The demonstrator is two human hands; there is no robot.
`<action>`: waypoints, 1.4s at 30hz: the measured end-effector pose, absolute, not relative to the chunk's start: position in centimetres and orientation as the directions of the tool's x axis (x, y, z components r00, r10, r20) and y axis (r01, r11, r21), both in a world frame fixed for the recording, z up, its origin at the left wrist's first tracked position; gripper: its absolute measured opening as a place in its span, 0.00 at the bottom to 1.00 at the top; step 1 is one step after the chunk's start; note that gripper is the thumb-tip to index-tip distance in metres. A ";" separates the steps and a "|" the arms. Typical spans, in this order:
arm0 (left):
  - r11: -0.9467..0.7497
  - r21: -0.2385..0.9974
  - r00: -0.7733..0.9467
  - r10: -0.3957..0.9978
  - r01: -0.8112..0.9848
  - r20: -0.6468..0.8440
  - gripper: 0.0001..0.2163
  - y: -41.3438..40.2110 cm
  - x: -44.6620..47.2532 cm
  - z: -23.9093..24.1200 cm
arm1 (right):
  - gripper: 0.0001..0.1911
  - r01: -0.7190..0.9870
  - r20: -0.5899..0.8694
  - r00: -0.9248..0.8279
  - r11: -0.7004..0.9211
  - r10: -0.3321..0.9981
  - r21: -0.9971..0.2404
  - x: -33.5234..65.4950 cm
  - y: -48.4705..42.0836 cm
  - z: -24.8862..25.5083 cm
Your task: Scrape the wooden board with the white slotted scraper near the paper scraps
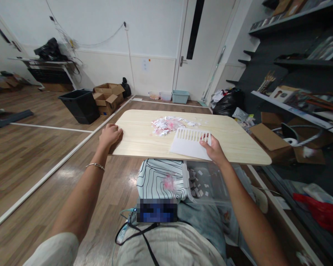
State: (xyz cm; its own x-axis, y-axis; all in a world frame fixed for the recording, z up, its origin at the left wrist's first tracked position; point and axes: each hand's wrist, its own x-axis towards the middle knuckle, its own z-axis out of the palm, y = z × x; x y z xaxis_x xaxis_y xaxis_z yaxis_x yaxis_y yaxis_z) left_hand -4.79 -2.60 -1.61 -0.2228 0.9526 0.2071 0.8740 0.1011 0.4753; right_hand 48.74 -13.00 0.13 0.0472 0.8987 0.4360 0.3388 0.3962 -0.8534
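Right fingers (205, 144) closed on slotted sheet (186, 145)

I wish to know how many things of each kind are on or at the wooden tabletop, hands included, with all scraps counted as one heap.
Hands: 2 (left hand, right hand)
White slotted sheet: 1
Scrap heap: 1
Total: 4

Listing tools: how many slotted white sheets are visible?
1: the white slotted flat sheet in the right grip, at the near edge of the pale wooden tabletop; others may be hidden.
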 end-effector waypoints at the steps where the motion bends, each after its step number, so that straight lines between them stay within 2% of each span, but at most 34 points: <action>1: 0.100 0.475 -0.222 0.953 0.874 0.208 0.15 -2.6 -4.8 -1.6 | 0.22 0.334 0.436 0.042 0.399 0.899 -0.854 48.8 -12.9 0.1; 7: 0.097 0.470 -0.213 0.956 0.877 0.202 0.16 -2.6 -4.8 -1.6 | 0.19 0.294 0.404 0.060 0.371 0.913 -0.881 49.0 -13.1 0.0; 14: 0.110 0.486 -0.231 0.953 0.867 0.197 0.14 -2.9 -4.4 -1.2 | 0.19 0.256 0.370 0.107 0.334 0.923 -0.907 49.2 -13.0 -0.3; 20: 0.104 0.497 -0.230 0.953 0.862 0.200 0.13 -3.0 -4.3 -1.0 | 0.30 0.167 0.332 -0.031 0.332 0.943 -0.928 48.9 -13.7 0.0; 25: 0.122 0.487 -0.242 0.951 0.865 0.191 0.15 -3.0 -4.3 -1.0 | 0.37 0.199 0.298 -0.157 0.326 0.942 -0.924 48.3 -14.2 0.7; 37: 0.108 0.492 -0.237 0.949 0.864 0.208 0.15 -2.9 -4.6 -1.3 | 0.28 0.264 0.302 -0.201 0.348 0.932 -0.899 48.2 -14.1 1.2; 42: 0.104 0.486 -0.234 0.948 0.868 0.217 0.14 -3.0 -4.5 -1.2 | 0.27 0.248 0.306 -0.201 0.351 0.930 -0.903 48.4 -14.1 1.4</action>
